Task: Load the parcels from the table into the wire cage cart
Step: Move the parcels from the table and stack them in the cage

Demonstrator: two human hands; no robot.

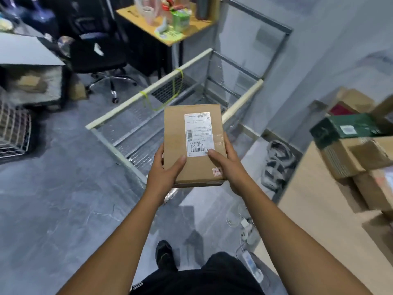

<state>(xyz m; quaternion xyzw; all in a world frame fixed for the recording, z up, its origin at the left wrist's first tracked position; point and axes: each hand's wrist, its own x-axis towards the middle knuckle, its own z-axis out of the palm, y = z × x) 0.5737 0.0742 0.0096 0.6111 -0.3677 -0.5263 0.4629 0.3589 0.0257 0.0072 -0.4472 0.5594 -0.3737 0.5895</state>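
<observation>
A flat brown cardboard parcel with a white shipping label is held in the air over the near edge of the wire cage cart. My left hand grips its near left corner, thumb on top. My right hand grips the near right side, thumb lying on the label. The cart's mesh floor shows no parcels where I can see it. More parcels are stacked on the wooden table at the right, among them a dark green box.
A black office chair and a small yellow-topped desk stand behind the cart. A wire basket is on the floor at the left. Grey shoes and a power strip with cables lie between cart and table.
</observation>
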